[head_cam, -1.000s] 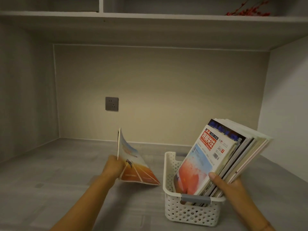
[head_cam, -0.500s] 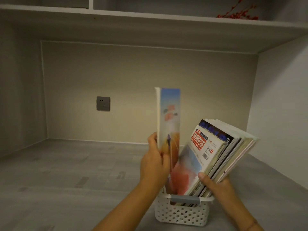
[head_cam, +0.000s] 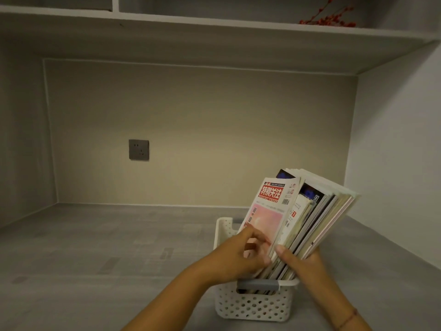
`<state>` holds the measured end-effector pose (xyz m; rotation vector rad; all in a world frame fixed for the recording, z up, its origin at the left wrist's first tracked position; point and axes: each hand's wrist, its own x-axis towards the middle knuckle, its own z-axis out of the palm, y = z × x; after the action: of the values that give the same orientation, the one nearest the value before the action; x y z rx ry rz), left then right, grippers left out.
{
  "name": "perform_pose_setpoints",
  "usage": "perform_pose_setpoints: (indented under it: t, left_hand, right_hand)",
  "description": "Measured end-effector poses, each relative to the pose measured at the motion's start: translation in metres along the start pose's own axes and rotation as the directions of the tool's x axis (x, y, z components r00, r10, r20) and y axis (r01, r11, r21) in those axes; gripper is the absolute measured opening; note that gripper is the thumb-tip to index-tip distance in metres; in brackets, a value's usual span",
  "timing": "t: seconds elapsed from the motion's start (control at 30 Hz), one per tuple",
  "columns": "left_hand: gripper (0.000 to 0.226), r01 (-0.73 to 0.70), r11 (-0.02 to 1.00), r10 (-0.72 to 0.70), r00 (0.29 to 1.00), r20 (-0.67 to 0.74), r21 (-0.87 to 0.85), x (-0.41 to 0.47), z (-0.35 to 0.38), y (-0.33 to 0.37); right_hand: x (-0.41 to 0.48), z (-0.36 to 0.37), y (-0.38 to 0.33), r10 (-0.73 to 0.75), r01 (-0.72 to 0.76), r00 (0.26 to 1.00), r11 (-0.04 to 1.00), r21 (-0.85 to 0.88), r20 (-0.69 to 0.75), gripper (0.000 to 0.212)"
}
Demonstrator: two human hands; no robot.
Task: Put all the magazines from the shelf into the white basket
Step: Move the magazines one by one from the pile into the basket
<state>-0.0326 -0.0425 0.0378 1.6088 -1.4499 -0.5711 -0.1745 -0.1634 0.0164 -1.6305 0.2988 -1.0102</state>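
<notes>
head | left grip point(head_cam: 238, 258) pinches front magazine point(head_cam: 268, 211) | right grip point(head_cam: 301, 266) clasps magazine stack point(head_cam: 330, 211) leaning in white basket point(head_cam: 253, 306)

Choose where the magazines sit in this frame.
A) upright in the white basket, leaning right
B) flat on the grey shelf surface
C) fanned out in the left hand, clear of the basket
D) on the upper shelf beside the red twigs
A: the magazines stand in the white basket, tilted to the right. The right hand holds the stack and the left hand holds the front magazine.
</notes>
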Motion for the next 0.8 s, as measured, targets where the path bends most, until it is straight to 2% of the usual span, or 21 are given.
perform_pose_setpoints:
  t: [0.1, 0.2, 0.23, 0.3, 0.33, 0.4, 0.47, 0.5, 0.63, 0.7, 0.8]
  left_hand:
    - [0.053, 0.036, 0.993, -0.034, 0.999, -0.021, 0.114, 0.003, -0.003, -0.006]
    - [0.053, 0.047, 0.979, -0.053, 0.998, 0.022, 0.199, 0.0, -0.011, -0.008]
    - [0.051, 0.057, 0.984, -0.068, 0.996, 0.06, 0.168, -0.001, -0.018, -0.007]
    - [0.044, 0.081, 0.997, -0.08, 0.989, 0.124, 0.002, -0.002, -0.031, -0.003]
    - [0.04, 0.088, 0.993, -0.079, 0.991, 0.111, -0.082, 0.0, -0.036, -0.003]
    - [0.035, 0.106, 0.985, -0.114, 0.992, -0.05, -0.138, 0.012, -0.04, -0.006]
    - [0.044, 0.174, 0.977, -0.198, 0.956, -0.217, -0.124, 0.032, -0.04, -0.013]
    - [0.049, 0.209, 0.968, -0.239, 0.939, -0.249, -0.139, 0.042, -0.039, -0.016]
    - [0.05, 0.311, 0.921, -0.367, 0.894, -0.256, -0.233, 0.08, -0.031, -0.016]
    - [0.052, 0.356, 0.898, -0.411, 0.888, -0.205, -0.26, 0.092, -0.024, -0.012]
    - [0.05, 0.332, 0.93, -0.349, 0.933, -0.09, -0.161, 0.098, -0.018, -0.012]
  right_hand:
    - [-0.001, -0.001, 0.001, 0.011, -0.011, 1.0, 1.0, 0.002, 0.008, 0.083]
    - [-0.002, 0.0, -0.001, 0.001, -0.001, 1.0, 1.0, -0.011, 0.015, 0.089]
    - [-0.002, 0.0, 0.0, 0.002, -0.002, 1.0, 1.0, -0.011, 0.016, 0.09]
    - [-0.002, 0.0, 0.0, 0.005, -0.005, 1.0, 1.0, -0.012, 0.016, 0.09]
    - [-0.002, 0.0, 0.001, 0.005, -0.005, 1.0, 1.0, -0.014, 0.016, 0.091]
    - [-0.003, -0.001, 0.001, 0.015, -0.015, 1.0, 1.0, -0.016, 0.023, 0.092]
    - [-0.002, -0.002, 0.002, 0.025, -0.024, 0.999, 1.0, -0.019, 0.021, 0.092]
    - [-0.002, -0.002, 0.002, 0.026, -0.026, 1.0, 0.999, -0.021, 0.015, 0.091]
    - [-0.001, -0.002, 0.003, 0.014, -0.015, 1.0, 0.999, -0.052, -0.005, 0.096]
    - [0.0, -0.004, 0.003, 0.01, -0.009, 1.0, 0.998, -0.059, 0.018, 0.096]
    - [0.002, -0.005, 0.0, -0.028, 0.03, 0.998, 0.999, -0.027, 0.059, 0.091]
